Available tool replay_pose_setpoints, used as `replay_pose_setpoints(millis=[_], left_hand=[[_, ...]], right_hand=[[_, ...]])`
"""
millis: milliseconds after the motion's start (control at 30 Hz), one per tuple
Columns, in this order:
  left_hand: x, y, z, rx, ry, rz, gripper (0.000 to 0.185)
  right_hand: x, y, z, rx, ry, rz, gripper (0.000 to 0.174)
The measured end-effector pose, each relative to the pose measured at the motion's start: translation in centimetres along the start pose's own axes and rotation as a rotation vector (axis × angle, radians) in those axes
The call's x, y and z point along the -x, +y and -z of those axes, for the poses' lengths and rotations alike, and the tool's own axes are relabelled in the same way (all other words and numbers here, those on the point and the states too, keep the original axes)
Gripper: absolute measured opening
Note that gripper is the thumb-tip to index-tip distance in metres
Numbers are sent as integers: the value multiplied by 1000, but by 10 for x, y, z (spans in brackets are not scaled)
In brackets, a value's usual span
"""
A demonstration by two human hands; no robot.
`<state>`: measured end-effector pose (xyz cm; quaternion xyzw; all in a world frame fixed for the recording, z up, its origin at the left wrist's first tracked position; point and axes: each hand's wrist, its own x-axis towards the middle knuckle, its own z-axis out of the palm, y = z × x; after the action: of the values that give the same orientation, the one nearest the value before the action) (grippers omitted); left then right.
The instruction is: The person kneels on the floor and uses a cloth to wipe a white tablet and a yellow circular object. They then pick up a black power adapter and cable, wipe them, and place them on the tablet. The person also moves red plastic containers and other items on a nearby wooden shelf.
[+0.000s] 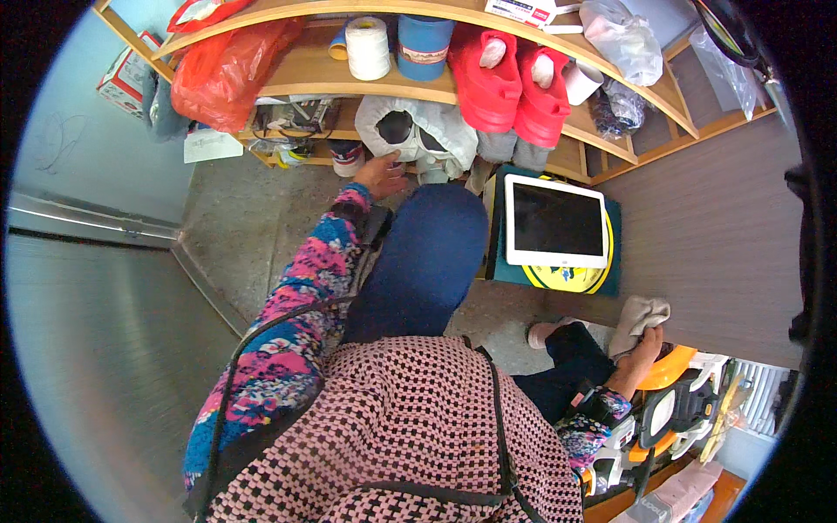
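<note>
My left hand (381, 176) reaches to the front of the low shelf, just under a pale grey bundle (386, 108) with two dark openings that look like shoe openings. Its fingertips meet the shelf edge or the bundle; which one, and whether they grip, I cannot tell. A dark cup-like container (346, 157) with a pale lower part stands left of that hand. Off to the right, my right hand (642, 358) is shut on a crumpled beige cloth (634, 320), against the grey wood-grain panel (706, 248).
The wooden rack (288, 84) holds a red plastic bag (222, 75), a white thread cone (368, 49), a blue container (424, 49) and red shoes (487, 85). A white-framed screen device (556, 222) lies on a dark green box (611, 216). Orange-and-white equipment (667, 392) stands lower right.
</note>
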<state>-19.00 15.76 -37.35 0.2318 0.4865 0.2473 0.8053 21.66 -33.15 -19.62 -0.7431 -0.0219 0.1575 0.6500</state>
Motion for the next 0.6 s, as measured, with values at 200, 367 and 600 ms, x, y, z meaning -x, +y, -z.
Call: replay_pose_setpoints(millis=[200, 367, 600], left_hand=[[-51, -10, -16, 208, 55, -55, 43], [-23, 3, -5, 86, 131, 13, 44], [68, 26, 18, -253, 267, -188, 43]], right_hand=[[12, -5, -11, -17, -34, -18, 46], [15, -7, -15, -105, 2, -42, 42], [9, -4, -9, 77, 15, -3, 46]])
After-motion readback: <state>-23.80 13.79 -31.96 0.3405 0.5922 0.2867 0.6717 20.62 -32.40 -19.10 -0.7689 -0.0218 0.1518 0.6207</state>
